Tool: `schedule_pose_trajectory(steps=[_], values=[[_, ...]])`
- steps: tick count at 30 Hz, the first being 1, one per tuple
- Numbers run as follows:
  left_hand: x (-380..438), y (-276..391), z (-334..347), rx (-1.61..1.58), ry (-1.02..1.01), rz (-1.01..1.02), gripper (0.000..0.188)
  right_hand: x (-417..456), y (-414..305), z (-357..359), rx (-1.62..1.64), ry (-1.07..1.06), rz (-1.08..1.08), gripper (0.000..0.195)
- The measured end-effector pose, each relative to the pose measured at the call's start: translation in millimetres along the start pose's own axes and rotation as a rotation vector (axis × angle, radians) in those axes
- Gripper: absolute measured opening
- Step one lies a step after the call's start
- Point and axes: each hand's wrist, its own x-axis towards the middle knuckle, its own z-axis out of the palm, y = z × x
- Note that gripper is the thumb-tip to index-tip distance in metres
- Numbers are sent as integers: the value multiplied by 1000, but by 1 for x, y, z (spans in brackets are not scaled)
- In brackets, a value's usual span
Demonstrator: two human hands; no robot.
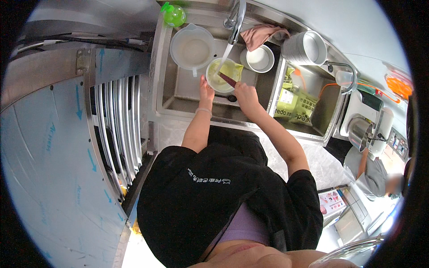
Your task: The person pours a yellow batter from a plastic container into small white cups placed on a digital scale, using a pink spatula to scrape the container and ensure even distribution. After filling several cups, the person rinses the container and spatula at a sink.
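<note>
My left hand [206, 92] is shut on the side of a plastic pitcher [210, 83], held over the left sink basin. Yellow-green residue or liquid shows inside it, around to the pointed spout at right. My right hand [246, 98] grips a dark reddish-brown handled tool [228, 79], whose far end reaches into the pitcher. What kind of tool it is, I cannot tell. Water [225, 57] runs from the chrome faucet [236, 30] into the pitcher. Close by on the left stands a larger translucent pitcher [192, 48] with cloudy contents.
Right of the faucet are a round metal pan [259, 59] and a pink cloth [261, 35]. Stacked round pans [306, 48] stand on the divider's far end. Green packages [295, 104] lie in the right basin. Further right are a stand mixer [372, 130] and another person [372, 177].
</note>
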Motion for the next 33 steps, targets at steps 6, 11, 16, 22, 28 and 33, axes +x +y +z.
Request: schedule_pose_trajectory(steps=[6, 11, 16, 22, 28, 33], values=[[-2, -1, 3, 11, -12, 1, 46, -7, -14, 4, -121, -10, -11, 11], [2, 0, 4, -44, 38, -25, 41, -17, -16, -4, -88, -105, -79, 18], [8, -4, -1, -39, 28, -13, 37, -26, -18, -1, -182, -99, -91, 28], [6, -3, -1, -36, 20, -12, 36, -32, -33, 6, -345, -37, -166, 37], [9, -2, -2, -24, 39, -14, 37, -36, -25, -10, -195, -70, -112, 36], [7, -2, 0, -19, 52, -17, 39, -59, -14, -7, -124, -10, -40, 37]])
